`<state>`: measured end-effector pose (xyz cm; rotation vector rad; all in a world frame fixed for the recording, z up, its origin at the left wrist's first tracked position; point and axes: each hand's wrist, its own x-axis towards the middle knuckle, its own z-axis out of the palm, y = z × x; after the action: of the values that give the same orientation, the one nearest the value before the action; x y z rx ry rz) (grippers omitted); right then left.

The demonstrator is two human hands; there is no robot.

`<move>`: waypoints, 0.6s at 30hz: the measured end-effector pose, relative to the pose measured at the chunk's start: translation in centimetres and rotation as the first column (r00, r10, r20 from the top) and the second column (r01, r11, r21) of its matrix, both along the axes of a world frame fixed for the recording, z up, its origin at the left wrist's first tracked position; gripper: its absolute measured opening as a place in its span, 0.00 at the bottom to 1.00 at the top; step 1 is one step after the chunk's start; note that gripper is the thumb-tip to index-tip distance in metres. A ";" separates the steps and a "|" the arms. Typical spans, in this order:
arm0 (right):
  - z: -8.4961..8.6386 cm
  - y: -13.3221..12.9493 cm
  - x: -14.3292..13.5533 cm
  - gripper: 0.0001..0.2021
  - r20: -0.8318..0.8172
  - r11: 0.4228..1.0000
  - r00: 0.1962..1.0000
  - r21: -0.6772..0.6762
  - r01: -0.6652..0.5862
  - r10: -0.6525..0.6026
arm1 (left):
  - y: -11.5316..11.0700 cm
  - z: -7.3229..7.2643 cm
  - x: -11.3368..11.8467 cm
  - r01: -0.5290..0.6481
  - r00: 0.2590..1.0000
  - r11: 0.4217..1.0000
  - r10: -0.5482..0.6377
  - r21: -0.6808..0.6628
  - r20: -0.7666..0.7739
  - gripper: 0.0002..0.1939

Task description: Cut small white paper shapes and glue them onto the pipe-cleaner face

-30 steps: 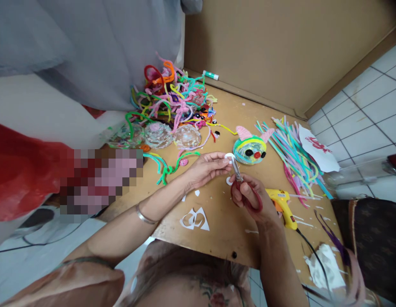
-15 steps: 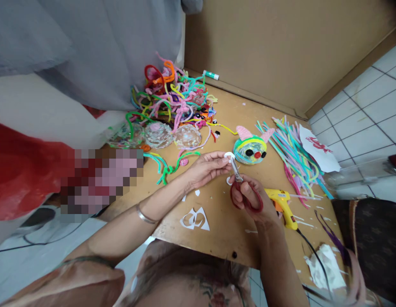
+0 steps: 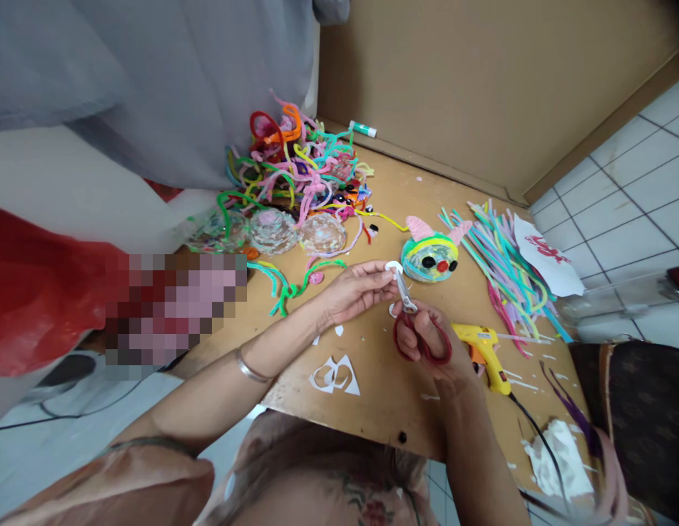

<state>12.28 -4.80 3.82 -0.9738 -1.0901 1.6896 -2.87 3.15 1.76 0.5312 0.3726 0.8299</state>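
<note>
Between the thumb and fingers of my left hand (image 3: 366,287) is a small white paper circle (image 3: 394,266). My right hand (image 3: 435,340) grips red-handled scissors (image 3: 406,296), fingers through the loops, with the blades touching the paper's lower edge. Just beyond my hands sits a round animal figure (image 3: 430,256) with pink ears, dark eyes and a red nose. Another white paper disc lies partly hidden under the scissors. Cut paper scraps (image 3: 335,375) rest on the table nearer to me.
Pipe cleaners are heaped with plastic pieces (image 3: 309,168) at the back left. A bundle of pipe cleaners (image 3: 509,267) lies right. A yellow glue gun (image 3: 490,351) with a cord is beside my right wrist. A glue stick (image 3: 363,129) lies at the back, a brown bag (image 3: 640,409) at the right.
Both hands stay almost in place, with the paper circle and scissors still held. The scissor handles look slightly wider apart; the view has shifted very slightly.
</note>
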 end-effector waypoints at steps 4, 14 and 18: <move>0.0 0.0 -0.1 0.20 -0.015 1.000 1.000 -0.012 0.000 0.000 | 0.0 -0.1 0.0 0.007 1.000 1.000 -0.007 -0.004 0.011 0.09; 0.1 0.0 -0.1 0.20 0.010 1.000 1.000 0.014 0.019 -0.019 | 0.0 0.1 -0.1 0.026 1.000 0.999 -0.026 0.026 0.010 0.09; 0.0 0.0 0.0 0.19 0.013 1.000 1.000 0.022 0.019 -0.019 | 0.0 0.1 0.0 0.027 1.000 0.999 -0.027 0.022 -0.004 0.11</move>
<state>12.25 -4.78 3.82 -0.9801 -1.1028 1.6551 -2.92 3.12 1.83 0.5569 0.3591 0.8074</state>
